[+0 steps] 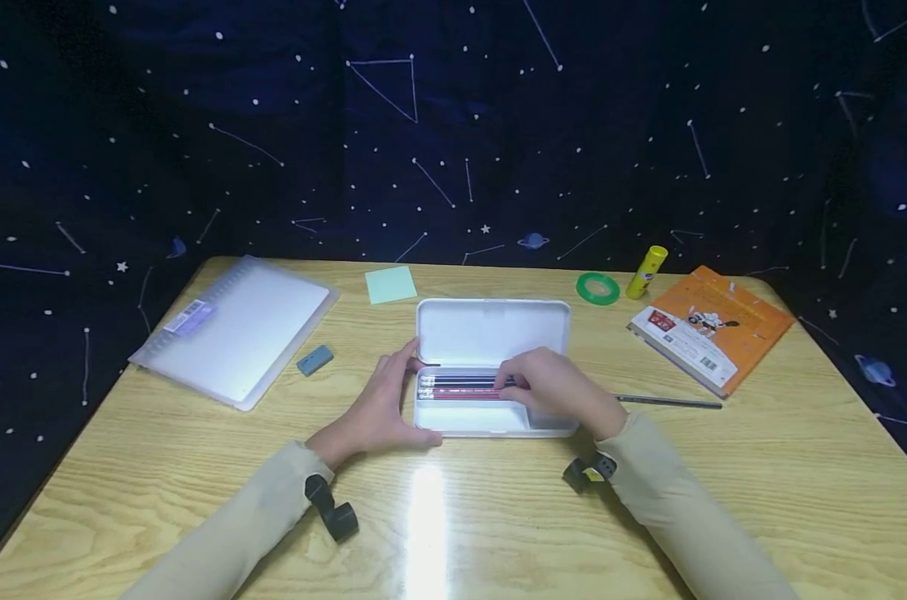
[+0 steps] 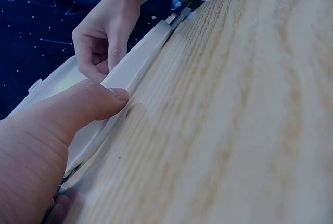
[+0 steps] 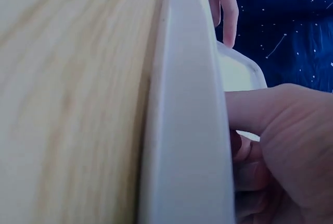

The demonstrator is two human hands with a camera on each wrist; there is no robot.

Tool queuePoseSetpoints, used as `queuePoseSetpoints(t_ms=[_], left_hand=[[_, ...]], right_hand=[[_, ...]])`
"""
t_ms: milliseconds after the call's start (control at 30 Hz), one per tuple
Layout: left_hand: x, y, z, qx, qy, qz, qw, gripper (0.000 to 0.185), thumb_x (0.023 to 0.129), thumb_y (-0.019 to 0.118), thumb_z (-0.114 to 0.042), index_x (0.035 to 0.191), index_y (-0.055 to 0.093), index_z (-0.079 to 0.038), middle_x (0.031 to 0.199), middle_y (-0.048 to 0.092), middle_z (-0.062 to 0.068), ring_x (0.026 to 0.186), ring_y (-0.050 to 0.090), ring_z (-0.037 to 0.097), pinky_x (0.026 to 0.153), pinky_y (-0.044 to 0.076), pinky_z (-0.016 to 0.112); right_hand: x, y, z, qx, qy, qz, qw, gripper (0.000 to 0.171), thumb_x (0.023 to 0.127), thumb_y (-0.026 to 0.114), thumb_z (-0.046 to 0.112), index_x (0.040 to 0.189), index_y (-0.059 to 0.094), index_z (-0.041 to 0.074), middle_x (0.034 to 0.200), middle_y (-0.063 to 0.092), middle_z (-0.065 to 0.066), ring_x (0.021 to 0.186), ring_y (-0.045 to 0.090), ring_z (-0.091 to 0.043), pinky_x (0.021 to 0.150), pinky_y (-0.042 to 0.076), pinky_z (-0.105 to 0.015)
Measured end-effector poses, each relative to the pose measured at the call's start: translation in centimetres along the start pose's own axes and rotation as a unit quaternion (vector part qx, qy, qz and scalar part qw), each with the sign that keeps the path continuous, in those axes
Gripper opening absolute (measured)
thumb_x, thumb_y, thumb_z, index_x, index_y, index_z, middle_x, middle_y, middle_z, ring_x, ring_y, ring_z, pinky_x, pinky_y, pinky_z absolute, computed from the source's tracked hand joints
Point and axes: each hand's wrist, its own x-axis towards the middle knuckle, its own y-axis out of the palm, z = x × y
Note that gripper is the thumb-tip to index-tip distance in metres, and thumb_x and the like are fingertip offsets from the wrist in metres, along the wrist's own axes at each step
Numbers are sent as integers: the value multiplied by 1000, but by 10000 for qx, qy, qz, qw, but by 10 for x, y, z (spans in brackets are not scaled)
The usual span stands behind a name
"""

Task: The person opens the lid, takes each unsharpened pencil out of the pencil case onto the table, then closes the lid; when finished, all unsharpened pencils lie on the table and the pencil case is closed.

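While both forearms lay on the wooden table (image 1: 161, 433), the left hand (image 1: 382, 404) braced the left end of the open white pencil case (image 1: 491, 333), its fingers nearly straight along the case's wall and its thumb pressed flat to the near rim. The right hand (image 1: 554, 392) arched over the right half of the case's tray, fingers curled down onto the pencils (image 1: 461, 387) that lay side by side in the tray's rear channel; whether it pinched one or merely touched them could not be told from the head view. The left wrist view showed the thumb (image 2: 88, 101) flat against the case's outer wall, a contact that the head view left unclear. The right wrist view showed only the case's near wall (image 3: 187, 130) and curled fingers (image 3: 250, 109) inside the tray, with the pencils hidden. The case sat near the table's middle, its lid raised away from the person. A loose pencil (image 1: 667, 402) lay just right of the case, well apart from the orange book (image 1: 712, 325) further right. An eraser (image 1: 314, 360) lay left of the case, and bare tabletop extended between the case and the near edge.
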Motion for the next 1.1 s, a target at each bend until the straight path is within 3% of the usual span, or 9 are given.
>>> queuePoseSetpoints(t_ms=[133,233,367,567,733,1100], left_hand=[[-2,0,1,38,-13,12,10000,133,51,90,-42,154,11,-10,129,47,4,118,40,18,106,38,42],[-2,0,1,31,-52,52,10000,134,51,90,-42,155,11,-11,129,47,4,117,41,18,104,39,41],[-3,-1,0,37,-126,87,9999,133,52,90,-42,154,11,-10,129,46,4,117,41,18,105,39,41],[-2,-1,0,68,-105,61,9999,133,52,89,-43,154,11,-10,129,47,3,117,40,18,105,38,41],[0,-1,1,36,-67,-22,10000,133,51,90,-42,154,12,-10,128,47,4,117,41,19,105,38,41],[-1,1,1,31,-131,37,9999,132,52,90,-43,154,12,-10,130,47,3,117,41,17,104,39,41]], right_hand=[[1,4,5,10,317,135,9994,7,89,68,20,92,70,14,57,48,9,55,43,-6,54,37,-22],[0,4,6,-113,292,80,9995,10,91,64,20,94,69,12,59,51,8,56,44,-6,56,39,-22],[-2,2,7,-221,283,-106,9993,12,92,63,19,95,69,10,66,58,8,58,45,-6,57,40,-22],[-17,-11,-5,-326,710,-454,9959,9,91,65,17,95,69,10,66,55,6,58,44,-9,58,38,-25],[-47,-24,-28,-343,1079,-700,9911,7,90,65,15,95,69,11,64,51,6,58,42,-10,56,36,-25],[-137,-37,-75,-285,1894,-1060,9757,5,90,65,11,94,66,7,59,42,4,52,35,-7,48,29,-23]])
